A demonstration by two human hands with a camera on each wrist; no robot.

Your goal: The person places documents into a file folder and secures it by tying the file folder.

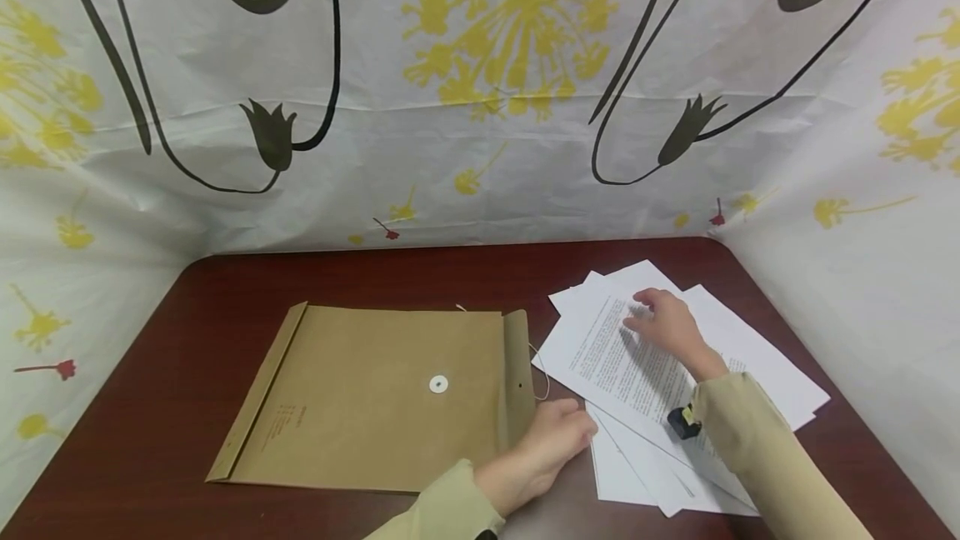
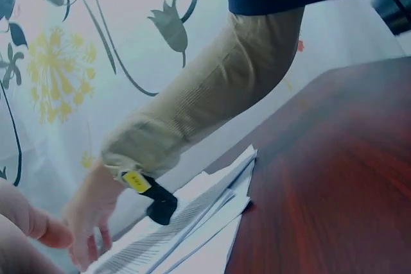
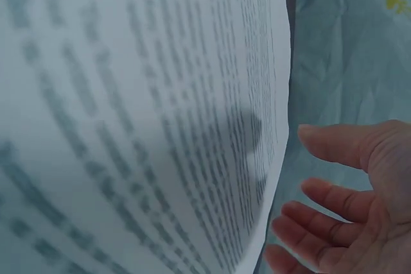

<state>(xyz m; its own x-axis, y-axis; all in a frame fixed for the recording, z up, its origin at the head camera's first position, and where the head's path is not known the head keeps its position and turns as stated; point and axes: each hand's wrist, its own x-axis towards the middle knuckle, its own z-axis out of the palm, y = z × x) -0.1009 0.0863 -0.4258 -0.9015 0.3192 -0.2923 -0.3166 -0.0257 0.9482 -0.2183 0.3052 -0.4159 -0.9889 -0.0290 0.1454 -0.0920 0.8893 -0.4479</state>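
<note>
Printed sheets of paper (image 1: 600, 348) lie in a loose, fanned pile on the right of the table. Over them hovers my right hand (image 1: 670, 330), fingers loosely bent and apart; the right wrist view shows its thumb and fingers (image 3: 314, 226) spread, with nothing between them. A brown document envelope (image 1: 367, 407) lies flat at the left, with a white button (image 1: 438, 384) and a narrow flap (image 1: 517, 373) at its right side. My left hand (image 1: 551, 444) is between this flap and the pile, fingers loosely curled; whether it touches either is unclear.
A thin white string (image 1: 547, 386) trails from the flap towards the papers. The dark red-brown table (image 1: 135, 440) is bordered by a patterned white curtain (image 1: 360, 157) at the back and sides. A small black device (image 1: 682, 422) sits at my right wrist.
</note>
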